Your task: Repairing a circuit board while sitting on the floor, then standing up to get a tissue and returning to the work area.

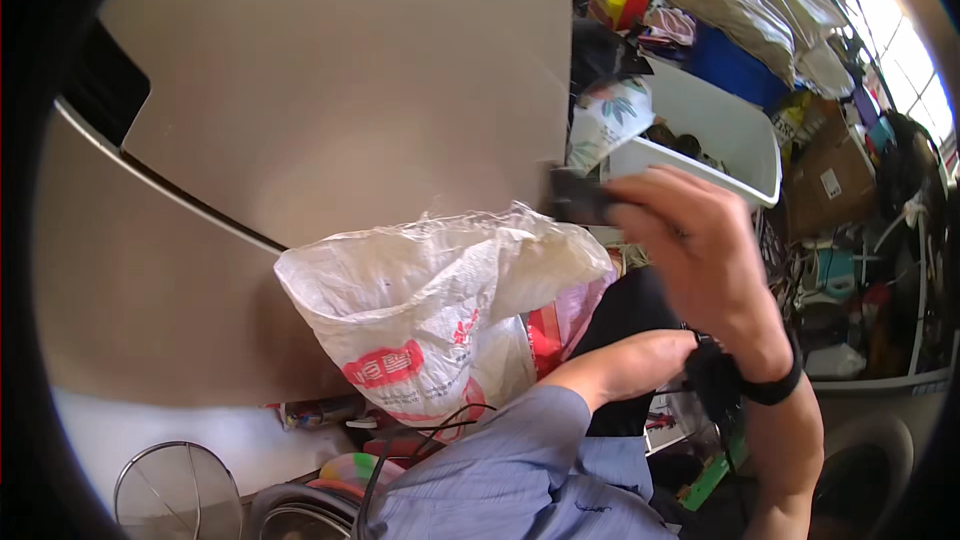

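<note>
My right hand (690, 235), a black band round its wrist, is raised to the right of a white woven sack. Its fingers are closed on a dark, block-like object (580, 197), blurred by motion; its kind cannot be made out. The white woven sack (420, 285), printed in red, gapes at the top with a frayed rim, and the dark object is close to the rim's right end. My left forearm (635, 360) reaches across to the right, below my right hand. The left hand itself is hidden behind my right wrist and a black strapped item (712, 380).
A large beige appliance door (350, 80) rises behind the sack. At right stand a white plastic bin (700, 105), a cardboard box (830, 175) and crowded clutter. A round wire-framed strainer (180, 495) and stacked basins (300, 515) are at lower left. A black cable (385, 450) crosses beside my sleeve.
</note>
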The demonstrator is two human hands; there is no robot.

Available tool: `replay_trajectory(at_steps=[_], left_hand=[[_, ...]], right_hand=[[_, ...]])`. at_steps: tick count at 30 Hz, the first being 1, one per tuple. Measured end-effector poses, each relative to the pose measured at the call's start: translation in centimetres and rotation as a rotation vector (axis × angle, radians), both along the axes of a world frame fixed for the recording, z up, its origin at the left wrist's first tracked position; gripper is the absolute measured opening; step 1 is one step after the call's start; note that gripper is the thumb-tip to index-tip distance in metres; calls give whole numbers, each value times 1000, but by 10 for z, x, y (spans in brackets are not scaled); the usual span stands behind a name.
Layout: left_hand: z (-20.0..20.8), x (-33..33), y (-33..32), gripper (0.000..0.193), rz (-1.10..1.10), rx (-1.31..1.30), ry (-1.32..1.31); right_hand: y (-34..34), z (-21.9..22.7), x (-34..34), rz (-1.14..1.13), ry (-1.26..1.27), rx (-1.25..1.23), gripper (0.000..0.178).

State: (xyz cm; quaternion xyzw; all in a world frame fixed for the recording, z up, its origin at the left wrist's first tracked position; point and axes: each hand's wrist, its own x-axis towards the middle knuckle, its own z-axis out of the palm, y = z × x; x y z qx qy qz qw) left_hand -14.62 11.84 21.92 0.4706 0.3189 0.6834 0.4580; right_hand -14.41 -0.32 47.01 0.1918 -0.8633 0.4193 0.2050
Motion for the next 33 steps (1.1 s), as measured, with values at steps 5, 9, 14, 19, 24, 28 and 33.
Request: replay_trajectory(at_steps=[5, 9, 14, 19, 24, 28, 33], left_hand=[[0, -37, -61, 44, 51, 104, -119], [-7, -41, -70, 45, -31, 192, -251], [-5, 32, -9, 47, -426, 281, -516], [49, 46, 17, 21, -118, -387, 572], [57, 46, 15, 26, -202, -478, 533], [44, 40, 18, 25, -291, -531, 383], [33, 41, 31, 25, -286, -586, 453]], right_hand=[[-77, -11, -40, 334, 182, 123, 12], [-17, -4, -12, 88, 47, 330, 22], [107, -33, 48, -291, -197, 467, 18], [205, -71, 163, -528, -400, 276, 24], [223, -118, 216, -609, -369, 118, 40], [231, -131, 228, -687, -664, -32, 45], [254, -158, 239, -624, -779, -14, 39]])
